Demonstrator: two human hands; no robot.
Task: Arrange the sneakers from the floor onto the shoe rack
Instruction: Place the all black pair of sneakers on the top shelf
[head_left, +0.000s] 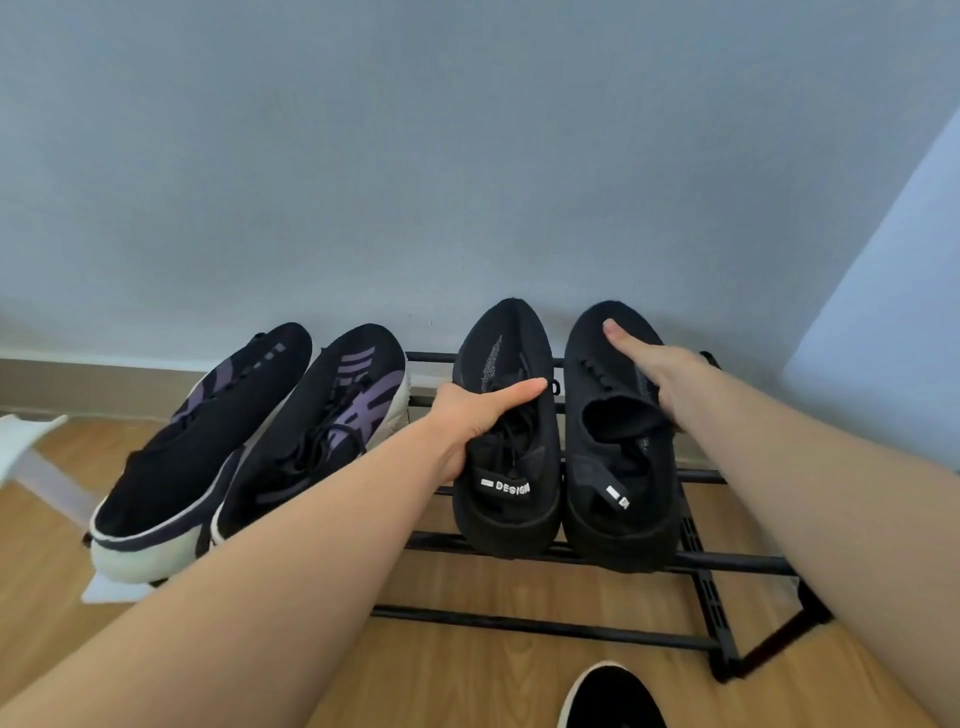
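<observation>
four sneakers sit on the top tier of the shoe rack (727, 562), a frame of thin black bars with open gaps between them, set against the wall. on the rack's left part lie two black-and-purple sneakers, the outer one (202, 447) and the inner one (311, 431), both leaning leftward on their pale soles; on its right part the black pair stands toe to the wall, heels resting on the front bar. the left hand (467, 415) is closed around the left black sneaker (506, 441) at its laces, thumb laid across the tongue and fingers wrapped down the outer side. the right hand (660, 374) holds the right black sneaker (618, 452), thumb stretched toward the toe and the other fingers curled around the far side, though how tightly i cannot tell. the main risk seems to be the bars: each shoe bridges only a few, so if a hand lets go with a heel short of the front bar, the shoe could tip through a gap to the floor. a sideways nudge from the left hand might also knock the already tilted purple pair further over. another dark shoe (613, 696) shows at the bottom edge on the floor, so the job may not be finished.
</observation>
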